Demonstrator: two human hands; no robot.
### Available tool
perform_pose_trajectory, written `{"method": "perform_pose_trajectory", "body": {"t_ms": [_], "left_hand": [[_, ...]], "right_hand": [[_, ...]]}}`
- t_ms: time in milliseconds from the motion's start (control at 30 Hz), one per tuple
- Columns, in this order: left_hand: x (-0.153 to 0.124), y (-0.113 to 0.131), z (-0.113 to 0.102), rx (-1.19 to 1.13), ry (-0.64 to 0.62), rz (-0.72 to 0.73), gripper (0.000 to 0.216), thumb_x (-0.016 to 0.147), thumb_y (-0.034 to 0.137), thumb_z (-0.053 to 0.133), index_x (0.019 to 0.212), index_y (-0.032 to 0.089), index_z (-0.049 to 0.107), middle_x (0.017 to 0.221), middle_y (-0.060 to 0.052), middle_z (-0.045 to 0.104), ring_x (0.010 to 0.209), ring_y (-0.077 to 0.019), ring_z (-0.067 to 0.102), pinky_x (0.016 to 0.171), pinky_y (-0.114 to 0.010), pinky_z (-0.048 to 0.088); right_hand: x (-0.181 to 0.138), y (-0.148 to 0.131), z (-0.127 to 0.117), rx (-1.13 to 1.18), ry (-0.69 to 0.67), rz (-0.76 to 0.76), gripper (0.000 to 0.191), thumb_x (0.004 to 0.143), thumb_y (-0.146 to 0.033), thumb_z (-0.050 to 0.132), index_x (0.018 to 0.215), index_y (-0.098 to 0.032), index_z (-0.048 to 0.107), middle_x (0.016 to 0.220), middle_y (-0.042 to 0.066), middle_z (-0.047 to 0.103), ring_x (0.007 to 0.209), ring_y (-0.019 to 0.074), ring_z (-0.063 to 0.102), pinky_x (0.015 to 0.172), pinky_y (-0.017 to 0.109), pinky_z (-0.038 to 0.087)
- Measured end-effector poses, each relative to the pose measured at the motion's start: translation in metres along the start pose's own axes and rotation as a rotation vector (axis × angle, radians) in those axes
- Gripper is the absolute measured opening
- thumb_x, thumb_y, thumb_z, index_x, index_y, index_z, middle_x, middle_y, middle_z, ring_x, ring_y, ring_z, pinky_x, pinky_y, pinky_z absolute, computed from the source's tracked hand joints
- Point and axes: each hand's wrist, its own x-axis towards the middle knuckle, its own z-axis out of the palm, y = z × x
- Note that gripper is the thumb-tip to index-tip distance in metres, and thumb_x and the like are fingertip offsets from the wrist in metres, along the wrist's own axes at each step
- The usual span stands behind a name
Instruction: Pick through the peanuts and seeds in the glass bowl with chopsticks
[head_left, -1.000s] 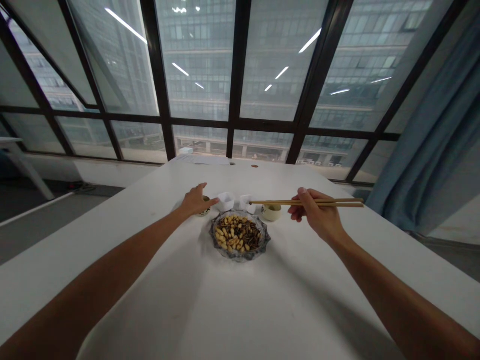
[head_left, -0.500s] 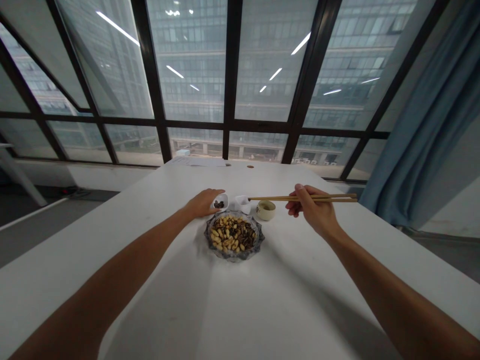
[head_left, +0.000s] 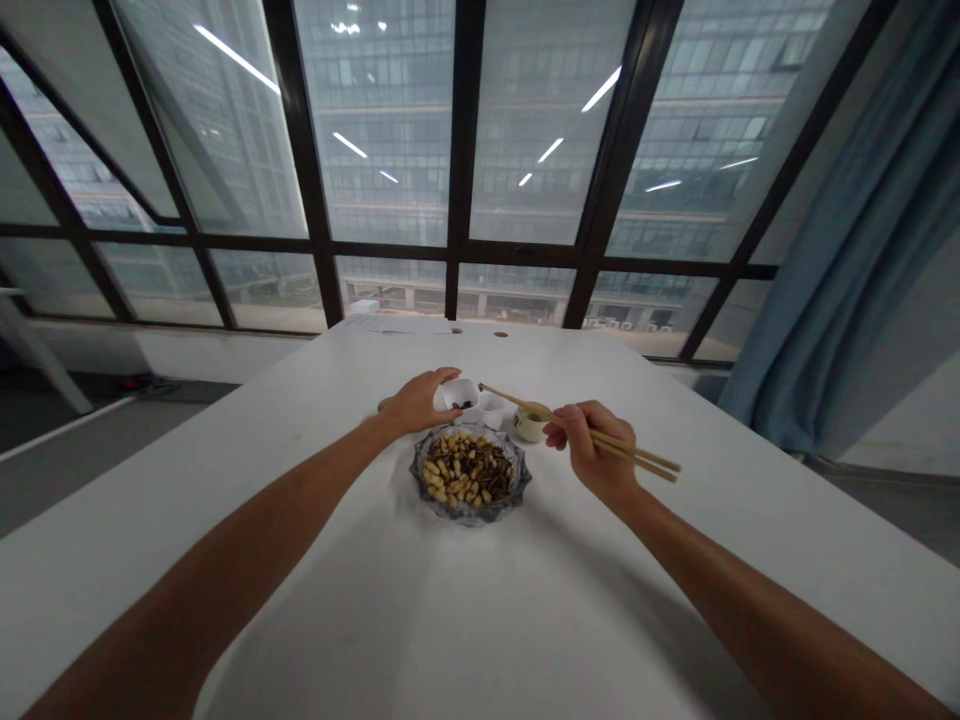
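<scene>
My left hand (head_left: 420, 402) grips a small white bowl (head_left: 468, 391) between thumb and fingers. The bowl is tilted, and a few dark seeds (head_left: 463, 405) lie in it. With my right hand (head_left: 598, 450) I hold a pair of wooden chopsticks (head_left: 517, 401); a dark bit, probably a seed, shows at their tips, right of the tilted bowl. Just below stands a second white bowl (head_left: 491, 408). A pale green cup (head_left: 529, 424) sits beside it, partly behind the chopsticks. Nearest me is a glass bowl (head_left: 469, 516) of peanuts and dark seeds.
Everything stands on a white table (head_left: 352, 600). Sheets of paper (head_left: 405, 324) lie at its far edge, near a brown round spot (head_left: 501, 334). Beyond are dark-framed windows, with a blue curtain (head_left: 840, 270) at the right. Behind my left hand, a small pale object (head_left: 382, 405) peeks out.
My left hand has lifted and tilted the white bowl, shifting it slightly right. My right hand has moved left and down, and the chopsticks now slant with their tips raised near that bowl.
</scene>
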Motion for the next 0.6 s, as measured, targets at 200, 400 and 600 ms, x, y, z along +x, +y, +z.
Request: {"method": "perform_pose_trajectory", "body": {"t_ms": [200,400,600], "left_hand": [[0.003,0.017,-0.007,-0.021,0.013,0.060,0.064,0.077,0.040,0.075,0.134,0.018,0.055,0.138,-0.012,0.063,0.126,-0.0279,0.061,0.112,-0.043,0.045],[0.002,0.009,-0.003,0.008,0.033,-0.049,0.061,0.078,0.038,0.074,0.133,0.019,0.055,0.136,-0.012,0.064,0.124,-0.0282,0.062,0.111,-0.043,0.046],[0.001,-0.012,0.008,0.091,-0.036,-0.311,0.060,0.080,0.041,0.074,0.132,0.018,0.053,0.124,-0.014,0.072,0.113,-0.0303,0.069,0.099,-0.041,0.052]], "right_hand": [[-0.012,0.011,0.012,-0.194,-0.234,-0.258,0.036,0.096,-0.056,0.058,0.084,-0.024,0.070,0.076,0.004,0.077,0.065,0.0189,0.073,0.062,0.030,0.058],[-0.006,0.008,0.004,-0.214,-0.157,-0.094,0.040,0.101,-0.052,0.050,0.085,-0.021,0.069,0.073,0.005,0.074,0.062,0.0180,0.070,0.060,0.029,0.055],[0.002,-0.003,-0.005,-0.083,-0.271,0.134,0.055,0.098,-0.065,0.046,0.073,-0.019,0.063,0.054,0.003,0.064,0.044,0.0150,0.060,0.043,0.025,0.046]]}}
